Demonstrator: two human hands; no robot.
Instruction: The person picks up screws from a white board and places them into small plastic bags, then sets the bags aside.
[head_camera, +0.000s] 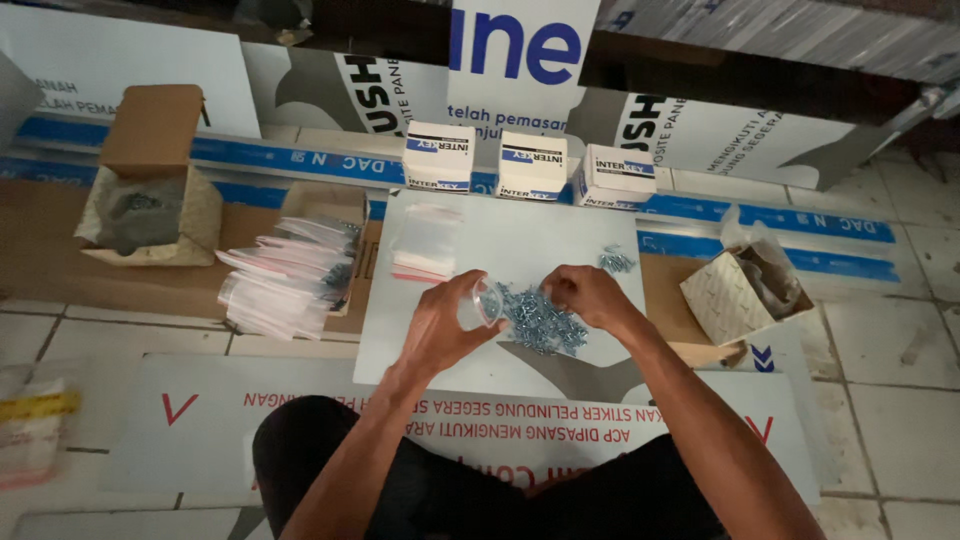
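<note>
Head view: your left hand (447, 322) gripped a small clear plastic bag (487, 301), mouth tilted toward the screw pile (540, 320) on the white panel (520, 250), seemingly to receive screws. Your right hand (585, 295) was pinched shut over the pile; whether it held screws could not be told. Both forearms reached forward, wrists bent down. Filled bags (290, 275) lay left.

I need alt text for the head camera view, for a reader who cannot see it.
A seated person's left hand holds a small clear bag beside a pile of screws on a white board, while the right hand rests on the pile. Behind lie stacked bags, three small boxes and open cartons.
</note>
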